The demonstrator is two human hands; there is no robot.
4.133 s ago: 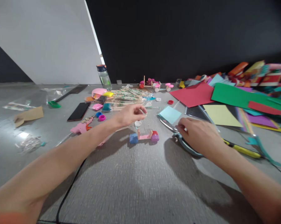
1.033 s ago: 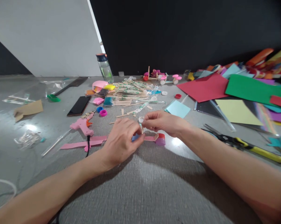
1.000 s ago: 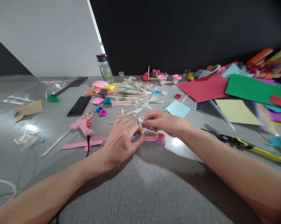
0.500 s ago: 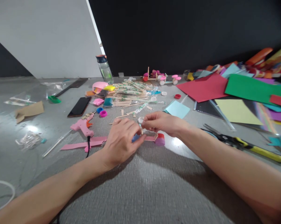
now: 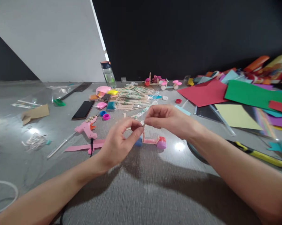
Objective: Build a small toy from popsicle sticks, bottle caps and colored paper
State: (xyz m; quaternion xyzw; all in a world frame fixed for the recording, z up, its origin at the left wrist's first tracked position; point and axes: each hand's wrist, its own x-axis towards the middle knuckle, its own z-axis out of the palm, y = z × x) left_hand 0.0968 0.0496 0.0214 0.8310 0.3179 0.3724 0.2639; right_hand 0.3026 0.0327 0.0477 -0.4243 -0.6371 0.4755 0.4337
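Observation:
Just above the table my left hand [image 5: 121,142] is closed, its thumb and index fingertips meeting at a short piece of wooden stick [image 5: 144,126]. From the other side my right hand [image 5: 165,118] pinches that same piece, most of it hidden by fingers. Directly below lies a small scooter-like model with a pink deck [image 5: 150,141]. A thin upright stick [image 5: 143,136] rises from its left end. A red and purple cap wheel [image 5: 161,143] sits at the right end, and a blue cap wheel [image 5: 139,142], partly covered by my left hand, at the other.
Left of my hands are a pink glue gun [image 5: 86,128], a pink strip [image 5: 82,146] and a phone [image 5: 83,110]. Wrapped wooden sticks [image 5: 133,95] and a water bottle [image 5: 108,75] stand behind. Coloured sheets [image 5: 241,117] and a yellow-handled tool [image 5: 260,153] lie right.
Both hands have lifted a little off the model, and my right hand has moved slightly up. More of the pink deck and upright stick shows. The view has tilted slightly.

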